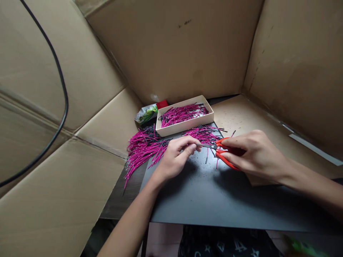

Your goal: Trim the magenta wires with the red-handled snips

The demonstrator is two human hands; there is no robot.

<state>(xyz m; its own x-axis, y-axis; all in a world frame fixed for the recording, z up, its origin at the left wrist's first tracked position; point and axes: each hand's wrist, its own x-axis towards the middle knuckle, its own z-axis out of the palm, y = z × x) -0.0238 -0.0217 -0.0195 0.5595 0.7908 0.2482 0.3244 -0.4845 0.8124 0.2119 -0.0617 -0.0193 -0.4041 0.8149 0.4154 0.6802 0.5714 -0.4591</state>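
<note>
Lighting: dim surround; bright pool on mat just below the grip, light seemingly from above and beyond it; shadows: dark, soft-edged, on the near side, under left hand and right hand; quality: fairly sharp at the grip, wide-angle stretch in outer cardboard

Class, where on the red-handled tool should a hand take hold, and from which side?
Probably best by its red handles, from the person's right, where the right hand grips now. The handles splay apart on that side, while the slim metal tip points toward the left hand.
</note>
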